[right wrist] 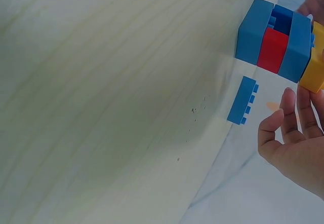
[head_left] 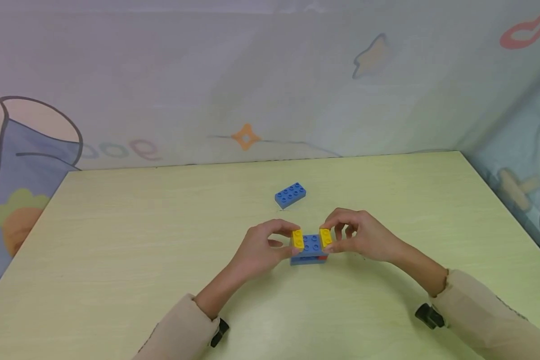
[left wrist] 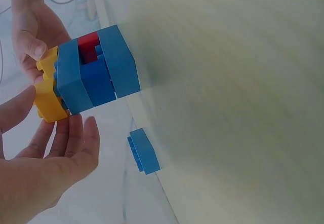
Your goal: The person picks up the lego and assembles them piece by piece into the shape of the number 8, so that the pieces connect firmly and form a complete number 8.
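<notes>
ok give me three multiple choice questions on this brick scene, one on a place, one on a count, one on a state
1. Where does the loose blue brick lie?
A. on the table beyond the hands
B. on top of the stack
C. in the left hand

2. How many yellow bricks sit on the brick stack?
A. one
B. two
C. four

3. What is the right hand doing?
A. lying flat on the table
B. pinching the right yellow brick
C. holding the loose brick

Answers: 1 A, it sits alone farther back on the table. 2 B, the left yellow brick and the right one flank the blue studs. 3 B, its fingertips close on that brick.
</notes>
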The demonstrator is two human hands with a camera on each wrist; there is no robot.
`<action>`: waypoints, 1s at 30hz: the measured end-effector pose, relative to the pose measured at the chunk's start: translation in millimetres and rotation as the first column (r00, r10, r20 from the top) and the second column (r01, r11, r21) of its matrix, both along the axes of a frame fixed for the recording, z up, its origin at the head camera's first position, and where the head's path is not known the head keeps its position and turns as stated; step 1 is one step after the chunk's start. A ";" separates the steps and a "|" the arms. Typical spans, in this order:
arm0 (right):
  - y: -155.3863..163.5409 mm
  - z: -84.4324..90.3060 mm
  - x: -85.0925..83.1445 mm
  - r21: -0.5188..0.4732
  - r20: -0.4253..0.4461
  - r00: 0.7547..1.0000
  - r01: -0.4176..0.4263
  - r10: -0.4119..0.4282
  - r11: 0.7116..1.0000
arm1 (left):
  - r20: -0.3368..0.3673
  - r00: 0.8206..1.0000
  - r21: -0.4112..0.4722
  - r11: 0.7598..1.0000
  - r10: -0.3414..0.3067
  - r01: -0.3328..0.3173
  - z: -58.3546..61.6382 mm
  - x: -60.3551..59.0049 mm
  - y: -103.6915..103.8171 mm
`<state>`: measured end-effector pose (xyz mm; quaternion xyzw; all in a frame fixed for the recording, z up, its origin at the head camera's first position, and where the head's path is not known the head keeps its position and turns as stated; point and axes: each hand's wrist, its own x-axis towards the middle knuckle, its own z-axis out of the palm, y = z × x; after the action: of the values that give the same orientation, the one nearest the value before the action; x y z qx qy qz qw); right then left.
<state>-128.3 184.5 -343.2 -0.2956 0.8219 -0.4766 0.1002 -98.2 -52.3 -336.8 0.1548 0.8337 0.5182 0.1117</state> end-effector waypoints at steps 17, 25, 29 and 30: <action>-1.4 -1.5 3.4 0.008 -0.028 1.000 0.014 -0.014 1.000 | -0.048 0.999 -0.075 0.997 0.005 -0.008 0.4 0.2 -0.3; -1.8 0.2 5.8 0.026 -0.015 0.999 0.034 -0.033 0.999 | -0.053 0.999 -0.080 0.997 0.003 -0.007 -0.7 0.0 -0.1; -2.1 2.0 6.6 0.042 -0.017 0.999 0.037 -0.037 0.998 | -0.051 0.999 -0.073 0.997 0.003 -0.006 -0.9 0.1 0.4; -2.0 2.7 6.8 0.044 -0.019 0.999 0.036 -0.036 0.998 | -0.051 0.999 -0.072 0.997 0.003 -0.006 -0.7 0.1 0.5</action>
<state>-121.5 182.6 -340.5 -0.2828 0.8383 -0.4573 0.0907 -98.1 -51.7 -337.5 0.1620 0.8547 0.4841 0.0946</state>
